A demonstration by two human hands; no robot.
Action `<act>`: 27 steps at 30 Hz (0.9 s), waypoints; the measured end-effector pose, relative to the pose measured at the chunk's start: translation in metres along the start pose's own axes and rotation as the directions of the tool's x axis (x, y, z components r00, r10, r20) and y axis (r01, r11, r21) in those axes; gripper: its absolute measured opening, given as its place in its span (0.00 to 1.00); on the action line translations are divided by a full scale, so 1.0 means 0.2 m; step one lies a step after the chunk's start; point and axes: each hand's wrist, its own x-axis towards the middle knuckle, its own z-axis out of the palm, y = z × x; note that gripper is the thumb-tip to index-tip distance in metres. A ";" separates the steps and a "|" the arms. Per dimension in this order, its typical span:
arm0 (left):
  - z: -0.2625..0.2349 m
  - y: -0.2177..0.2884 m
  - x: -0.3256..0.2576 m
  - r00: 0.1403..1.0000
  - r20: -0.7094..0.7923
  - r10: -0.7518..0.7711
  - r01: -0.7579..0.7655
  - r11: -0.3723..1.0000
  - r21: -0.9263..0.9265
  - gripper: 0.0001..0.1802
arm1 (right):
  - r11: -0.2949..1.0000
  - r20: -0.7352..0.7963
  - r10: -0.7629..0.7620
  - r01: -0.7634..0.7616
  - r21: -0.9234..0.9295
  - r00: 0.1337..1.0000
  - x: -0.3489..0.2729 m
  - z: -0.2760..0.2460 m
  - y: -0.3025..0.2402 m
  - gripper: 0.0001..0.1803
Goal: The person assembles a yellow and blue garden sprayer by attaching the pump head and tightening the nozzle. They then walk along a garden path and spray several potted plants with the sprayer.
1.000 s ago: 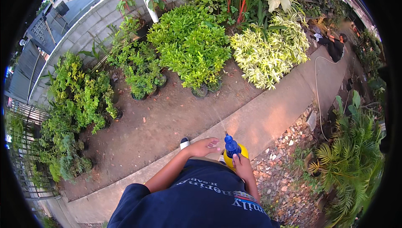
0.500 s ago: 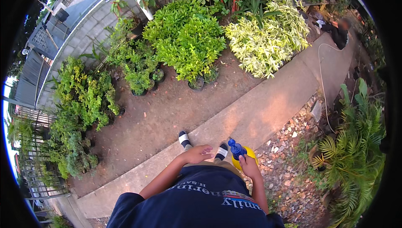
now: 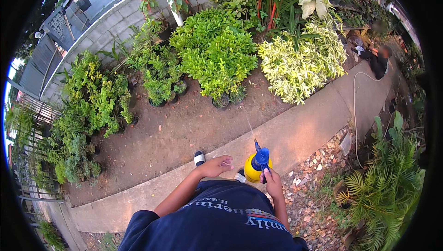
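My right hand (image 3: 273, 180) is wrapped round the handle of a pump sprayer (image 3: 252, 170) with a yellow tank and a blue head. Its nozzle points away from me, and a thin jet of water (image 3: 249, 124) leaves the tip toward the potted plants. In front of my body, to the left of the sprayer, my left hand (image 3: 215, 166) hangs in the air with its fingers apart and nothing in it. Beyond the jet stands a bright green bush (image 3: 217, 52) in a black pot (image 3: 220, 102).
A concrete path (image 3: 300, 126) runs diagonally past my feet. A variegated shrub (image 3: 302, 62) and more potted plants (image 3: 94, 94) line the block wall (image 3: 106, 29). Loose stones (image 3: 309, 200) and a palm (image 3: 383, 182) lie right. A hose (image 3: 355, 117) crosses the path near a seated person (image 3: 377, 62).
My right hand has raised and tilted the sprayer forward, and water now jets from its nozzle. The view has shifted slightly; my left hand stays open in nearly the same place.
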 end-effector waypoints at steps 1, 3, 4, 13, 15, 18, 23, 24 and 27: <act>-0.03 0.03 0.00 1.000 0.018 -0.023 0.023 1.000 0.020 0.37 | 1.000 -0.017 0.004 -0.004 0.003 1.000 0.00 0.03 -0.04 0.21; -0.07 0.11 0.00 0.999 0.011 0.036 -0.036 0.999 0.009 0.42 | 0.995 0.026 -0.097 0.097 -0.006 0.995 0.00 0.13 -0.13 0.21; -0.08 0.15 -0.01 0.999 0.001 0.050 -0.050 0.998 0.025 0.44 | 0.992 0.028 -0.124 0.124 -0.017 0.992 0.01 0.17 -0.18 0.20; 0.04 0.60 -0.02 0.718 -0.357 0.597 -0.670 0.733 -0.122 0.66 | 0.929 0.055 -0.357 0.348 0.122 0.933 -0.05 0.41 -0.56 0.21; 0.06 0.66 -0.04 0.691 -0.430 0.582 -0.639 0.769 0.014 0.63 | 0.912 0.053 -0.400 0.392 0.120 0.915 -0.07 0.43 -0.58 0.21; 0.15 0.72 -0.04 0.640 -0.565 0.520 -0.608 0.793 0.042 0.55 | 0.881 0.083 -0.466 0.454 0.131 0.881 -0.12 0.43 -0.59 0.20; 0.28 0.70 0.03 0.613 -0.651 0.448 -0.603 0.797 -0.019 0.42 | 0.922 0.124 -0.386 0.377 0.088 0.914 -0.20 0.34 -0.53 0.19; 0.32 0.68 0.05 0.624 -0.662 0.415 -0.606 0.792 -0.073 0.40 | 0.937 0.131 -0.349 0.343 0.068 0.928 -0.21 0.31 -0.51 0.19; 0.44 0.60 0.11 0.678 -0.686 0.265 -0.477 0.869 -0.136 0.36 | 0.969 0.153 -0.248 0.247 0.022 0.957 -0.26 0.23 -0.44 0.20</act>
